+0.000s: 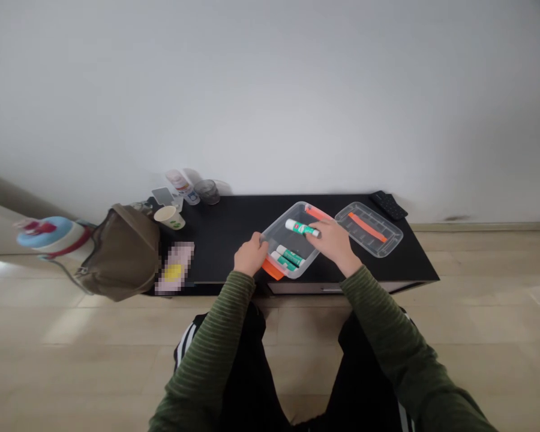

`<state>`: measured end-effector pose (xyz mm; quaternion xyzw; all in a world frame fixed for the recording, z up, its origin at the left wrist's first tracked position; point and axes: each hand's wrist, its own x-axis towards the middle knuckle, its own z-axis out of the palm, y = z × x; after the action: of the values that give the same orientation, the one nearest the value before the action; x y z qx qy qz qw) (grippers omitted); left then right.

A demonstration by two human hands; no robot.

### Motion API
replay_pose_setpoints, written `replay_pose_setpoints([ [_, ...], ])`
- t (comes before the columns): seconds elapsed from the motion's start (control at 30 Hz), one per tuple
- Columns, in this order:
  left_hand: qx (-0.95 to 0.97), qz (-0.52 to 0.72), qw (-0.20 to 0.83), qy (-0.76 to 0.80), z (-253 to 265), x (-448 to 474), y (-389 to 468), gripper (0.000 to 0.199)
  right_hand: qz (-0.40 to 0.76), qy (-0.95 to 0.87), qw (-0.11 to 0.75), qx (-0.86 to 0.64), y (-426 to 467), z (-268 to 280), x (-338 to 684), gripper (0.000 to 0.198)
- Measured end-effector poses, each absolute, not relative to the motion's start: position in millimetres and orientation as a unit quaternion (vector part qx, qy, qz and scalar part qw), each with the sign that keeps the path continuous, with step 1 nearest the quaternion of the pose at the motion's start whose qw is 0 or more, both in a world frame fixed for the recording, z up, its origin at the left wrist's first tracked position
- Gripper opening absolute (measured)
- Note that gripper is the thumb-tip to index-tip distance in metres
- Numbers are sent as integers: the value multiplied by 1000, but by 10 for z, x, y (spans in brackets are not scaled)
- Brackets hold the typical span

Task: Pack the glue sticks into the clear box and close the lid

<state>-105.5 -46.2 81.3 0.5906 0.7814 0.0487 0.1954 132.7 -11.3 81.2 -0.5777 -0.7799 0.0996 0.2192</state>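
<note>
Green-white glue sticks (302, 228) — three, one box (282, 228).

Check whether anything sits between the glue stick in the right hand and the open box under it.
Nothing visible does. The right hand holds the glue stick over the clear box, whose lid lies beside it; two sticks lie inside.

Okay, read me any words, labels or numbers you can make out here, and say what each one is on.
No text here can be read.
Glue stick in the right hand: green label, print too small.
Glue sticks in the clear box: same.
White bottle: label blurred.
Paper cup: green mark, unreadable.
Remote: keys too small.
</note>
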Motion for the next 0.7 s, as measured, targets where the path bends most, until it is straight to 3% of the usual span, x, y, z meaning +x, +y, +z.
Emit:
replay_pose_setpoints([
  [0.2,594,47,197,779,808,-1064,-456,36,123,-793,27,-596,9,858,1085,32],
  [0.7,607,66,200,766,805,-1026,-447,35,163,-786,-149,-578,41,885,991,31],
])
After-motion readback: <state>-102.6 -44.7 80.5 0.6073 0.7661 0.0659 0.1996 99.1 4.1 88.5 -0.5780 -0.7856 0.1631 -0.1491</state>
